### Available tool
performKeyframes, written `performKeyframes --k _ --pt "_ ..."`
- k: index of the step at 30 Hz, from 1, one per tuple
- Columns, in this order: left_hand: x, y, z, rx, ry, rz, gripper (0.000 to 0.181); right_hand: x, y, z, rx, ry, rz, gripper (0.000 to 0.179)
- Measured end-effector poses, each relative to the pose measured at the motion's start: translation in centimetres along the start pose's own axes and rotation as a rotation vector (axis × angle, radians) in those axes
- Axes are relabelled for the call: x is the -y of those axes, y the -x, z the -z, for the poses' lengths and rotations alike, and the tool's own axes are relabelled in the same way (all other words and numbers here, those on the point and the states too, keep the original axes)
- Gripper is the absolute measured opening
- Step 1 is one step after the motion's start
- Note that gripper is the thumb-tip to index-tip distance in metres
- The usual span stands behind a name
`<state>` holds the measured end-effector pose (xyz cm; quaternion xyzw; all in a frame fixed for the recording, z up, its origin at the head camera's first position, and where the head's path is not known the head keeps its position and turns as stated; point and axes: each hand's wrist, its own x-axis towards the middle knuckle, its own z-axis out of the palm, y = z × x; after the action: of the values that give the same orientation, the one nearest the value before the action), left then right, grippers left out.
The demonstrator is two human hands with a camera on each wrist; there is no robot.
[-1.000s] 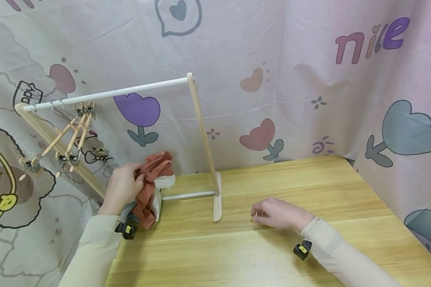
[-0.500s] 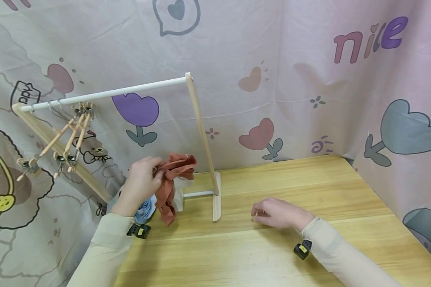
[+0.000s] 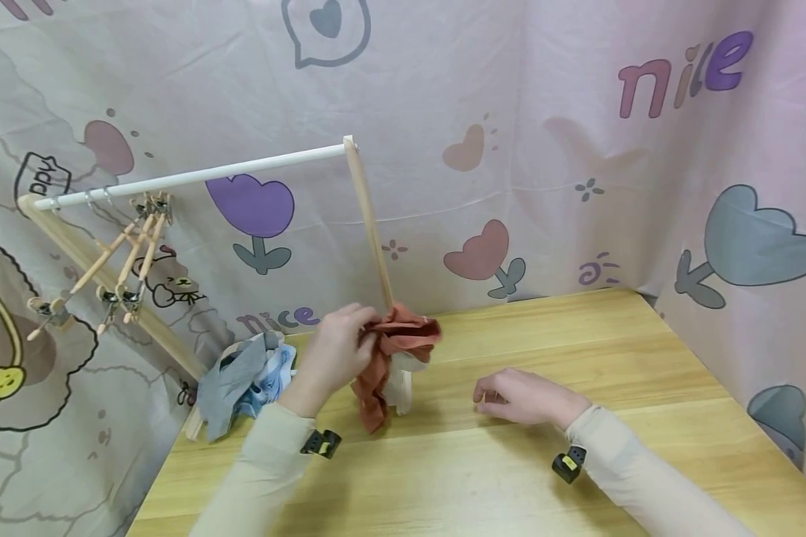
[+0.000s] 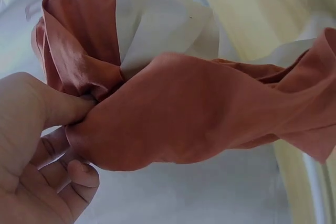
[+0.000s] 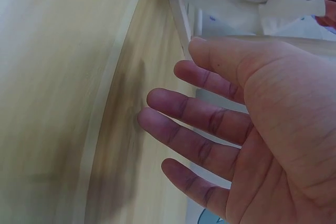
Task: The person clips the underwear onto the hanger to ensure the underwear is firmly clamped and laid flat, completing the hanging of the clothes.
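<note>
My left hand (image 3: 339,347) pinches a bunched rust-red and white garment (image 3: 403,335) and holds it above the table, in front of the rack's right post. In the left wrist view, thumb and fingers (image 4: 73,106) grip a fold of the red cloth (image 4: 173,108), and its white part (image 4: 163,22) shows behind. The garment's kind is hard to tell while it is crumpled. My right hand (image 3: 527,397) hovers over the table to the right, holding nothing. Its fingers (image 5: 194,140) are spread and slightly bent in the right wrist view.
A small wooden clothes rack (image 3: 195,177) stands at the left, several clip hangers (image 3: 134,253) on its white rail. Grey and blue clothes (image 3: 248,380) lie in a pile by its left foot. A printed curtain (image 3: 564,149) borders the wooden table (image 3: 578,335) behind and at both sides.
My left hand has carried the red and white garment rightward from the pile, past the rack's middle to its right post. The grey and blue clothes have come into sight. My right hand stays put.
</note>
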<state>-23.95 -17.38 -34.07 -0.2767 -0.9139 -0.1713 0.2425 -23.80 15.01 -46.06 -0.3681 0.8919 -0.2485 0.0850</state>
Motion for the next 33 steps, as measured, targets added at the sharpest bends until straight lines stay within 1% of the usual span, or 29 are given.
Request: performKeyframes --k 4,7,9,12,17,20,24,25,29,33 --pt "-2.0 -0.1 -2.4 0.031 0.041 0.011 0.014 -0.6 0.3 0.0 -0.002 -0.008 -0.010 0.012" --pt "-3.3 0.3 -4.4 0.068 0.058 0.005 0.014 -1.0 0.6 0.1 -0.006 -0.019 -0.025 0.013" --pt "-4.2 0.7 -5.7 0.096 0.067 -0.008 0.014 -1.3 0.9 0.2 -0.007 -0.042 -0.044 0.012" --pt "-5.4 1.4 -7.5 0.132 0.059 -0.030 0.013 -1.8 1.2 0.4 -0.008 -0.061 -0.074 0.003" --pt "-7.1 2.6 -10.3 0.203 0.042 -0.051 0.011 -2.7 2.0 1.0 -0.015 -0.042 -0.104 0.010" --pt "-7.7 3.3 -11.7 0.260 0.052 -0.055 0.010 -3.1 2.3 1.2 -0.023 -0.021 -0.122 0.009" --pt "-8.3 4.2 -13.2 0.317 0.043 -0.068 0.012 -3.3 2.4 1.2 -0.037 0.007 -0.116 0.014" --pt "-8.5 4.4 -13.5 0.322 0.037 -0.072 0.013 -3.3 2.4 1.2 -0.038 0.006 -0.110 0.015" --pt "-9.0 5.2 -14.2 0.338 0.015 -0.101 0.015 -3.1 2.3 1.2 -0.039 0.004 -0.104 0.015" --pt "-9.3 5.8 -14.5 0.381 0.038 -0.146 0.014 -2.8 2.2 1.1 -0.028 -0.004 -0.092 0.014"
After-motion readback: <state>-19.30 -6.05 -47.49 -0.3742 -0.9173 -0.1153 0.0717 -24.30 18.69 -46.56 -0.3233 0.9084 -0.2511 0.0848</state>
